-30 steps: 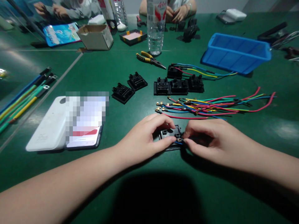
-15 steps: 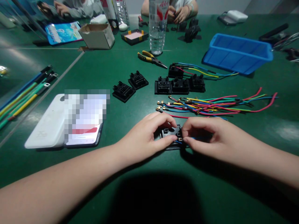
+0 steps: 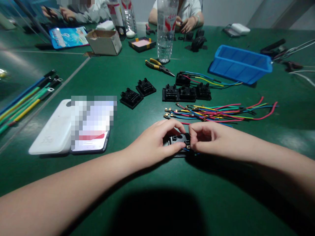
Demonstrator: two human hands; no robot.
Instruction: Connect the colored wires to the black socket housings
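Observation:
On the table in front of me lies a black plastic socket module (image 3: 177,139), its terminal side up. My left hand (image 3: 157,139) grips it from the left, thumb on the near side and index finger curled over the far side. At its right edge, my right hand (image 3: 205,136) has thumb and index finger pinched together by a small brass terminal (image 3: 188,147). A blue wire (image 3: 186,149) shows beside the left thumb, and a bit of blue shows under the right hand. The right fingertips mostly hide what they pinch.
Loose coloured wires (image 3: 216,113) lie beyond my hands. Several similar black modules (image 3: 169,93) stand farther back, near pliers (image 3: 159,67), a water bottle (image 3: 165,42) and a blue bin (image 3: 242,65). Phones (image 3: 52,127) lie left. People's hands (image 3: 188,24) are across the table.
The view has tilted up and shifted slightly. My right fingers have closed in more and moved a little left along the module's right edge. My left hand keeps its grip.

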